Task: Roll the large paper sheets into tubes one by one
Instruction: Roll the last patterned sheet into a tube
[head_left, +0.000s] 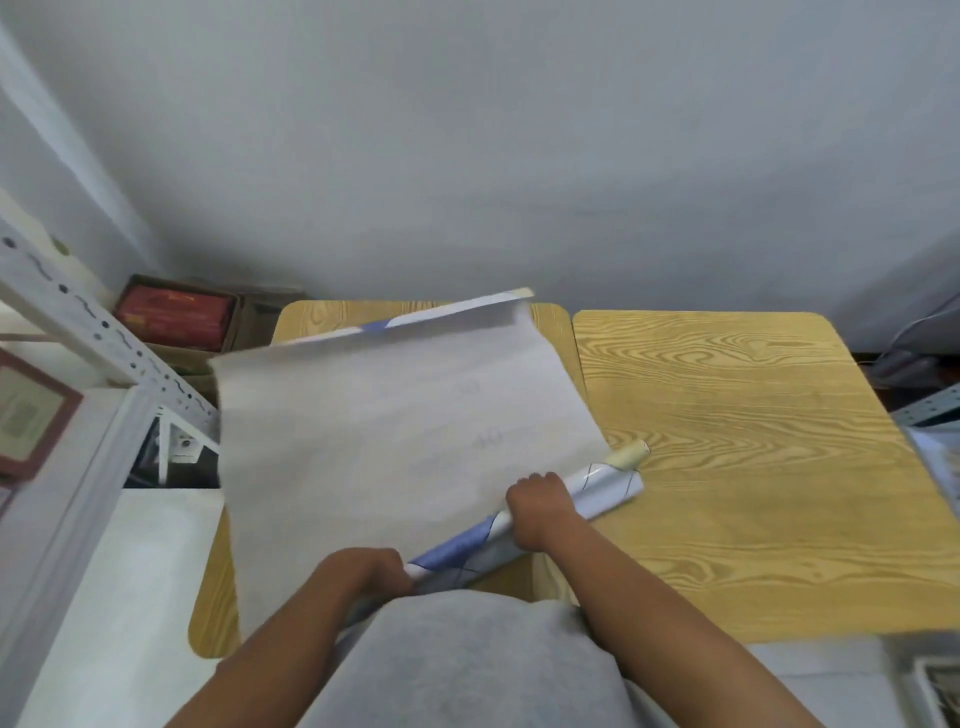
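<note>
A large white paper sheet (379, 447) lies spread across the left wooden table (311, 317), its far edge lifted and blurred. Its near end is wound into a roll (602, 491) with blue print and thin lines, lying slantwise from lower left to upper right. My left hand (363, 571) grips the roll's lower left end. My right hand (537, 506) is closed around the roll nearer its upper right end. A cream tube (631, 453) lies against the roll's right tip. Another sheet's edge with blue print (415, 319) shows beyond the far edge.
A second wooden table (753, 441) adjoins on the right. White metal shelving (104, 338) stands at the left with a framed picture (26, 415). A cardboard box with red packs (174, 312) sits on the floor behind. The grey wall is close behind the tables.
</note>
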